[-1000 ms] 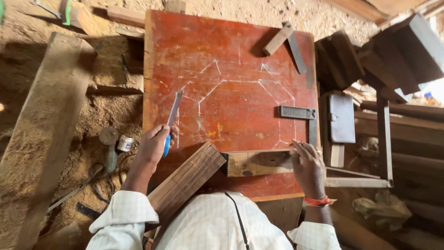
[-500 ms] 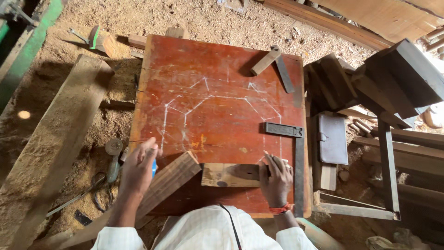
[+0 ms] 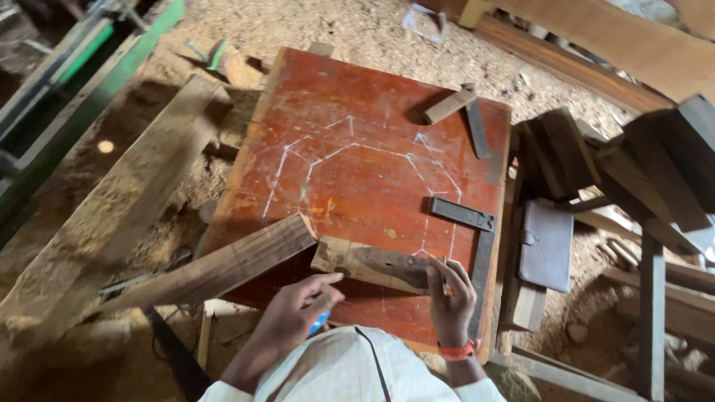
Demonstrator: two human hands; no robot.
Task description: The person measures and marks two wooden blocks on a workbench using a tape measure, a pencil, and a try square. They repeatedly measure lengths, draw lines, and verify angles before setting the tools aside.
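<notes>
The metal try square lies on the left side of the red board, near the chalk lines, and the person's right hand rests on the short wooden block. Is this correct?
Not quite. In the head view the metal try square lies on the right side of the red board, near the chalk lines. The right hand does rest on the short wooden block.

Bench (image 3: 357,97): red-brown top marked with white chalk lines.
Left hand (image 3: 298,316): near the front edge of the bench, index finger extended toward the short wood block (image 3: 369,264); a blue-handled tool (image 3: 319,324) is in its grip.
Right hand (image 3: 450,298): fingers on the right end of the short wood block, holding a pencil-like marker.
Long wood piece (image 3: 216,268): angled, its cut end meeting the short wood block.
Try square (image 3: 477,238): dark, lying just beside the right hand.
Floor (image 3: 298,30): covered in sawdust.
</notes>
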